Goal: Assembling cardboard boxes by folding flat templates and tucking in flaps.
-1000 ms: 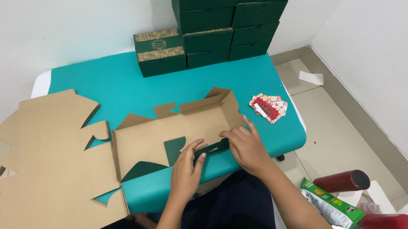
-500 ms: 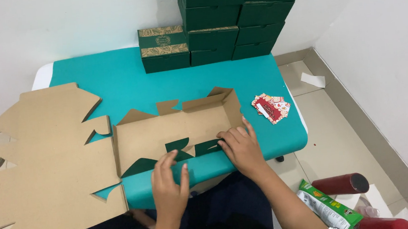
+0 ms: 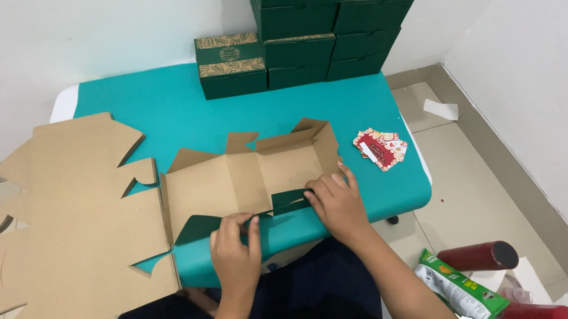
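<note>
A flat cardboard box blank (image 3: 251, 175), brown inside and dark green outside, lies partly folded on the teal table (image 3: 179, 114). Its far and right walls stand up. My left hand (image 3: 235, 248) pinches the near green flap at the table's front edge. My right hand (image 3: 336, 204) presses the near flap down by the box's right corner, fingers spread on the cardboard.
A stack of unfolded brown blanks (image 3: 66, 217) lies at the left, overhanging the table. Finished green boxes (image 3: 314, 29) are piled at the back, one with a gold patterned lid (image 3: 230, 59). Red patterned cards (image 3: 382, 148) lie at the right. Red cylinders (image 3: 477, 256) and a green packet (image 3: 455, 289) rest on the floor.
My left hand has slid left and back along the near flap to the table's edge. The near flap is folded lower. My right hand stays at the right corner.
</note>
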